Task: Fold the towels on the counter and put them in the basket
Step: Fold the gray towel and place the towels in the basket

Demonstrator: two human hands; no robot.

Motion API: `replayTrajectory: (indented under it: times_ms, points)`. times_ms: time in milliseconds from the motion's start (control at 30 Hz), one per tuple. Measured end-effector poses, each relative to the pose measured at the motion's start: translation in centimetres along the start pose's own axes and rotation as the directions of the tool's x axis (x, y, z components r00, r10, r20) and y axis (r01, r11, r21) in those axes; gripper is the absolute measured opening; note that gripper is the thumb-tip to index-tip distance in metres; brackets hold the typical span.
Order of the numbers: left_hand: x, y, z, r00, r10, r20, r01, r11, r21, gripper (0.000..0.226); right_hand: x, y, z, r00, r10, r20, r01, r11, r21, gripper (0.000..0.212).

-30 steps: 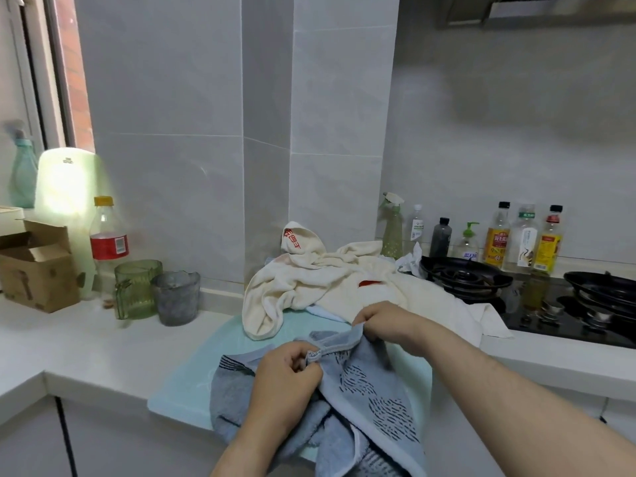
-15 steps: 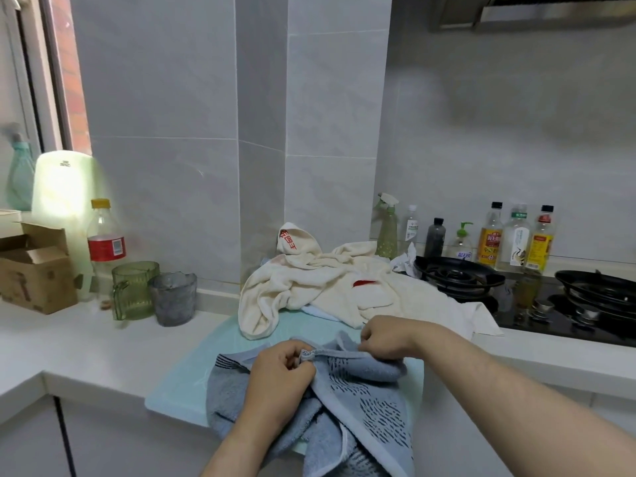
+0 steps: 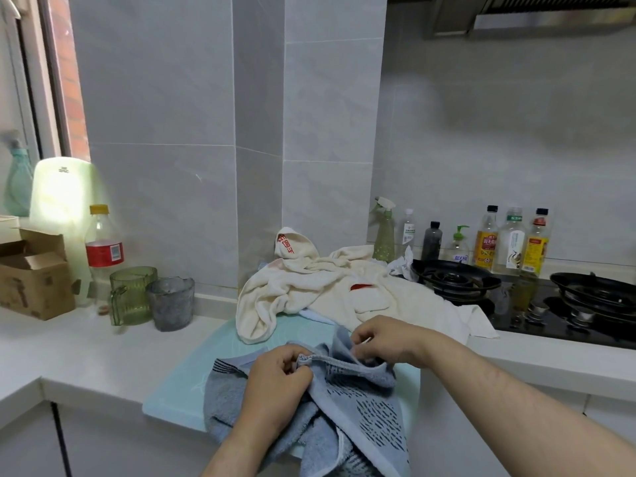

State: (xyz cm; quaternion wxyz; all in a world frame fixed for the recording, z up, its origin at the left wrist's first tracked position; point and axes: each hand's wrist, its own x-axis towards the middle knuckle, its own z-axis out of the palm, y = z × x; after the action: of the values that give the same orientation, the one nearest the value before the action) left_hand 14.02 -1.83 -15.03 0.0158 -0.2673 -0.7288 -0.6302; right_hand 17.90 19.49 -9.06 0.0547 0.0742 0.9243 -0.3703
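Grey-tiled walls back a white counter (image 3: 86, 346) that runs to a black hob (image 3: 516, 315) with two burner rings. One pale green mat (image 3: 179, 383) overhangs the counter's front edge. Two towels lie on it: a cream towel (image 3: 327, 284) heaped at the back and a blue-grey towel (image 3: 361, 401) crumpled in front, drooping over the edge. The left hand (image 3: 278, 376) and right hand (image 3: 382, 342) each pinch its hem, close together. One cardboard box (image 3: 34, 284) sits far left. Seven bottles (image 3: 457, 246) line the wall behind the hob. Two cups, a green cup (image 3: 132, 294) and a grey cup (image 3: 170, 302), stand side by side.
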Motion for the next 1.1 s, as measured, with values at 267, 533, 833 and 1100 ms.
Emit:
replayTrajectory:
  times_ms: [267, 533, 833, 1100]
  points:
    - [-0.1, 0.1, -0.1, 1.000, -0.004, 0.011, 0.004, 1.000, 0.003, 0.033, 0.7, 5.1, -1.4, 0.910, 0.092, -0.404, -0.060, 0.994, 0.092, 0.023]
    - [-0.2, 0.2, 0.1, 1.000, 0.009, 0.018, -0.009, 1.000, 0.024, 0.011, 0.8, 2.5, -2.1, 0.904, 0.216, -0.369, 0.006, 0.857, 0.516, 0.035]
    - [0.1, -0.2, 0.1, 1.000, 0.008, 0.027, -0.009, 1.000, 0.017, 0.015, 3.6, -2.4, -1.6, 0.984, 0.092, -0.154, -0.150, 0.894, -0.422, 0.015]
    - [0.2, 0.3, -0.2, 0.997, -0.067, 0.043, 0.066, 0.998, 0.013, 0.020, 0.7, -1.6, -4.2, 0.922, 0.012, -0.386, -0.153, 0.929, -0.336, 0.019]
